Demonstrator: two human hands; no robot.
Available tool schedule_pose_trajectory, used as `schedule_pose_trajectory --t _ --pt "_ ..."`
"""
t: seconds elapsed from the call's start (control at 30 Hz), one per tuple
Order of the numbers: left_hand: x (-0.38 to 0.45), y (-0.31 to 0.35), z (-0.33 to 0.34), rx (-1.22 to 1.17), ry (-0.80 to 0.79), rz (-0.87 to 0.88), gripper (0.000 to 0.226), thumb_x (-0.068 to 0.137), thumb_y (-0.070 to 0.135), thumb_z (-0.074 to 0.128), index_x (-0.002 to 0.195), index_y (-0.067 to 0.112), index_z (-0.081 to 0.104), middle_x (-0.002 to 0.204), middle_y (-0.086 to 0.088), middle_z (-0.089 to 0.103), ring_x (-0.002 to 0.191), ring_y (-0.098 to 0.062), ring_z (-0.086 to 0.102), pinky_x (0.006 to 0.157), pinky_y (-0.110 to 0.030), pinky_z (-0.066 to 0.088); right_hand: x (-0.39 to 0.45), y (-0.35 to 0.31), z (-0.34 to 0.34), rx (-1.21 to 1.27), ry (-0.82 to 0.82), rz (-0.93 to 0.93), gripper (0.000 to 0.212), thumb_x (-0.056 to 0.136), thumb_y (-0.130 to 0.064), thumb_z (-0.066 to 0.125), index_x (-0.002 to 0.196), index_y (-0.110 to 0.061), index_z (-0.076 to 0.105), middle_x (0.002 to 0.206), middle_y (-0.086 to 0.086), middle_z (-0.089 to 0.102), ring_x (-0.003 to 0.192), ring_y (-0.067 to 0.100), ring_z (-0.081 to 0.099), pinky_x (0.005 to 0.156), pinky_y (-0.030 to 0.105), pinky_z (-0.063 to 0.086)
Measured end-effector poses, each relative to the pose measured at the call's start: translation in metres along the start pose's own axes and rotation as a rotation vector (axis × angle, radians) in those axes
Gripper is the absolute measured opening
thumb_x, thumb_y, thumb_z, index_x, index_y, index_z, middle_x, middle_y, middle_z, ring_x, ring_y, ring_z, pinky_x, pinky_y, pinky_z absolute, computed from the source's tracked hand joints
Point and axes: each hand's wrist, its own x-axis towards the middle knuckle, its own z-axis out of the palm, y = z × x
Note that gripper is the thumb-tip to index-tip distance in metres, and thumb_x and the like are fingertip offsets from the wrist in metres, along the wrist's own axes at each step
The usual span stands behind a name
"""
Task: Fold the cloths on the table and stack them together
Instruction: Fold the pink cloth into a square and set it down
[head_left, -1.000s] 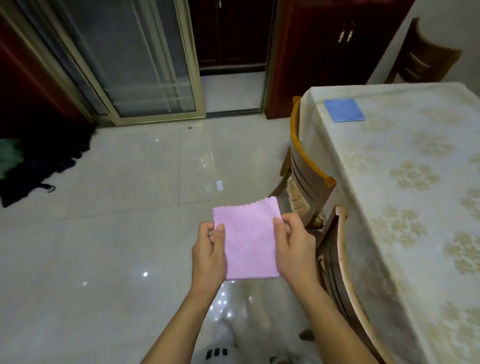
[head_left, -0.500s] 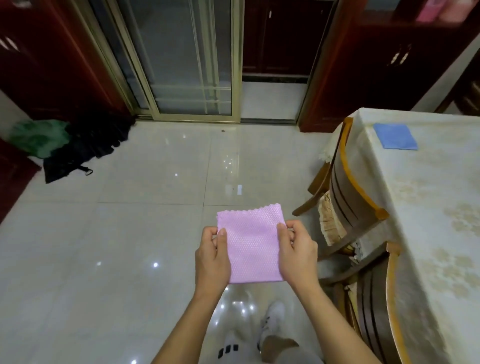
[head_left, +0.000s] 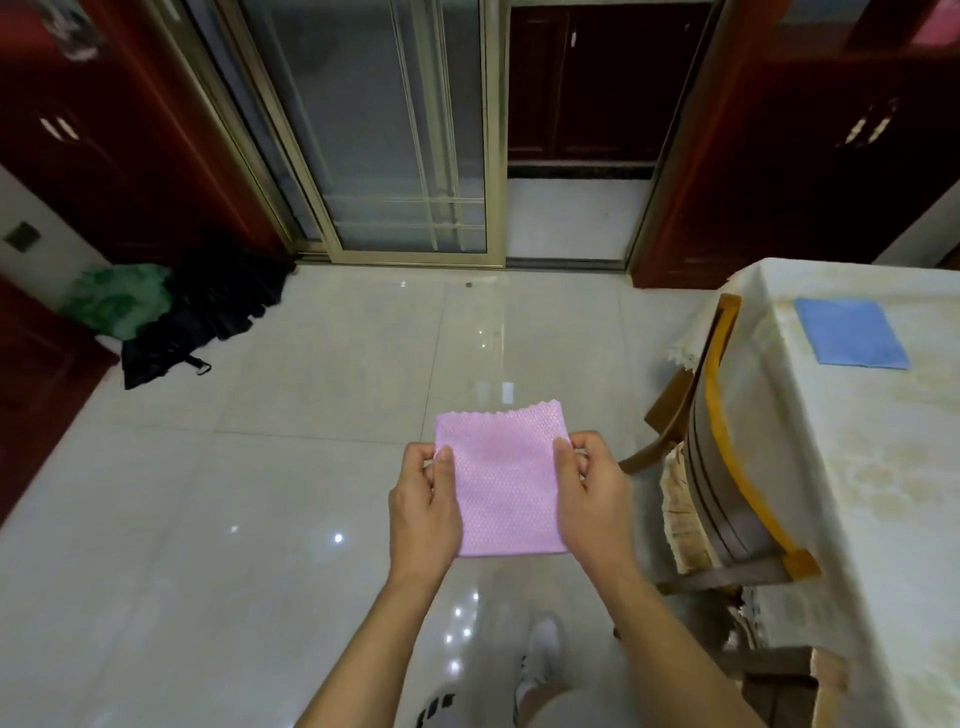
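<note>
Glossy floor tiles (head_left: 311, 467) stretch to a sliding glass door (head_left: 395, 156); at right, the table (head_left: 857, 493) carries a folded blue cloth (head_left: 852, 332). Midair above the floor, left hand (head_left: 423, 512) and right hand (head_left: 595, 501) pinch a folded pink cloth (head_left: 504, 483), fingers clamped on its side edges. Folding looks finished; stacking it on the blue likely follows.

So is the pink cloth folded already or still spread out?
Folded: the pink cloth is a small neat square held between the left hand and right hand, above the floor.
</note>
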Motion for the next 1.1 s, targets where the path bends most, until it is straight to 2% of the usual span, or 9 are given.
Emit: schedule_pose_trajectory --t 0.1,0.23,0.5,0.6,0.73,0.83,0.97,1.1 --pt "0.021 0.022 0.026 0.025 0.02 0.015 0.024 0.103 0.026 0.045 0.08 0.02 0.045 0.055 0.008 0.037 0.048 -0.004 0.037 0.048 -0.02 0.028 0.039 -0.004 -0.016 0.024 0.0 -0.039 0.016 0.103 -0.03 0.049 0.093 -0.019 0.054 0.063 -0.005 0.054 0.056 0.005 0.048 0.049 0.013 0.036" --pt "0.046 0.045 0.055 0.03 0.035 0.027 0.023 0.103 0.025 0.045 0.081 0.019 0.046 0.058 0.005 0.04 0.049 -0.003 0.04 0.049 -0.018 0.031 0.082 -0.004 -0.029 0.066 -0.057 -0.017 0.02 0.104 -0.035 0.046 0.098 -0.019 0.055 0.073 -0.004 0.058 0.061 0.007 0.052 0.051 0.01 0.038" --pt "0.084 0.067 0.084 0.026 0.043 0.038 0.025 0.103 0.028 0.045 0.08 0.019 0.046 0.058 0.005 0.038 0.049 -0.004 0.037 0.049 -0.019 0.03 0.138 -0.005 -0.035 0.072 -0.022 -0.048 0.018 0.104 -0.033 0.046 0.093 -0.022 0.054 0.065 -0.007 0.055 0.055 0.004 0.049 0.05 0.015 0.034" --pt "0.098 0.072 0.092 0.016 0.036 0.035 0.024 0.103 0.026 0.045 0.08 0.02 0.046 0.059 0.007 0.041 0.048 0.0 0.041 0.048 -0.014 0.032 0.153 -0.005 -0.032 0.057 -0.032 -0.038 0.018 0.104 -0.034 0.045 0.095 -0.021 0.054 0.067 -0.008 0.054 0.056 0.006 0.048 0.049 0.014 0.033" --pt "0.122 0.069 0.102 0.012 0.0 0.035 0.022 0.102 0.03 0.045 0.087 0.015 0.049 0.063 0.004 0.045 0.05 0.002 0.046 0.048 -0.01 0.035 0.174 -0.007 -0.023 0.009 -0.04 -0.005 0.019 0.103 -0.04 0.044 0.101 -0.023 0.052 0.078 -0.012 0.056 0.066 0.008 0.056 0.053 0.01 0.038" --pt "0.151 0.067 0.11 0.016 -0.02 0.041 0.022 0.101 0.031 0.045 0.089 0.014 0.05 0.064 0.004 0.046 0.052 0.002 0.048 0.048 -0.01 0.036 0.196 -0.009 -0.013 0.006 0.004 0.001 0.018 0.102 -0.038 0.046 0.098 -0.022 0.053 0.076 -0.013 0.055 0.066 0.007 0.055 0.054 0.009 0.037" --pt "0.204 0.065 0.122 -0.01 -0.054 0.051 0.024 0.102 0.031 0.045 0.083 0.018 0.048 0.059 0.005 0.04 0.049 -0.003 0.039 0.048 -0.016 0.031 0.239 -0.013 0.004 -0.007 0.091 -0.023 0.017 0.103 -0.028 0.048 0.09 -0.02 0.053 0.066 -0.009 0.053 0.061 0.007 0.051 0.056 0.016 0.036" --pt "0.266 0.07 0.136 -0.022 -0.105 0.05 0.024 0.103 0.029 0.046 0.081 0.02 0.047 0.056 0.007 0.036 0.048 -0.005 0.034 0.047 -0.019 0.028 0.29 -0.025 0.021 -0.011 0.131 0.01 0.015 0.102 -0.028 0.05 0.09 -0.021 0.055 0.061 -0.006 0.055 0.059 0.005 0.053 0.054 0.017 0.034"
